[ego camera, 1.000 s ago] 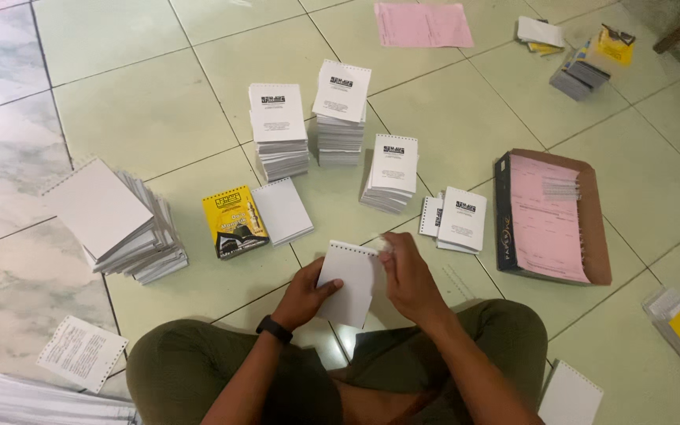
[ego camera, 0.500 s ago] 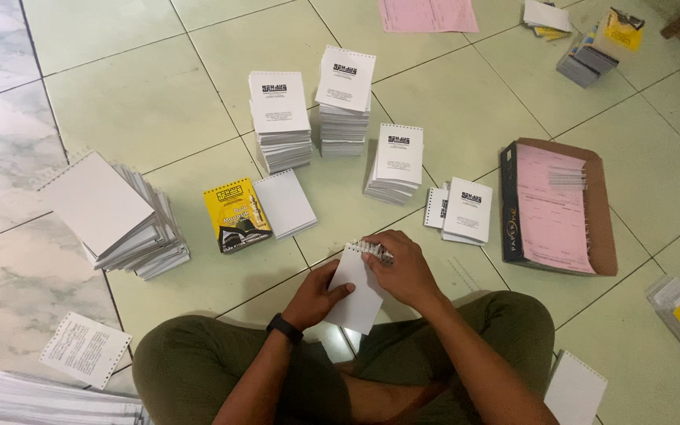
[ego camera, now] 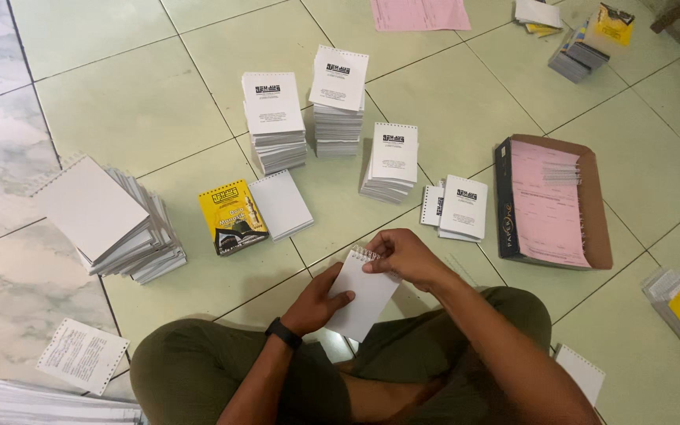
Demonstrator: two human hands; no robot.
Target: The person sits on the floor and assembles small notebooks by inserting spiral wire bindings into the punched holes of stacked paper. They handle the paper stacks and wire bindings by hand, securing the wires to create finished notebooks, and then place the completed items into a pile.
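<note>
- Left hand (ego camera: pixel 326 299) grips the small white booklet (ego camera: pixel 364 295) from below.
- Right hand (ego camera: pixel 407 256) fingers pinch its spiral-bound top edge.
- Stacked booklets (ego camera: pixel 275 134) stand on the floor (ego camera: pixel 120 102) ahead.

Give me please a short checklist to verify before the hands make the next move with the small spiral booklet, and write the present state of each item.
1. Left hand supports the spiral booklet from its lower side: ok.
2. Right hand is at the booklet's top spiral edge: ok.
3. Spiral fully threaded through all holes: cannot tell, fingers cover part of it.
4. Booklet is held above the floor tiles, apart from the stacks: ok.
5. Nearest printed-cover stack stands straight: ok.
6. Large blank-cover stack on the left is neat: not ok, it fans out sideways.
</note>
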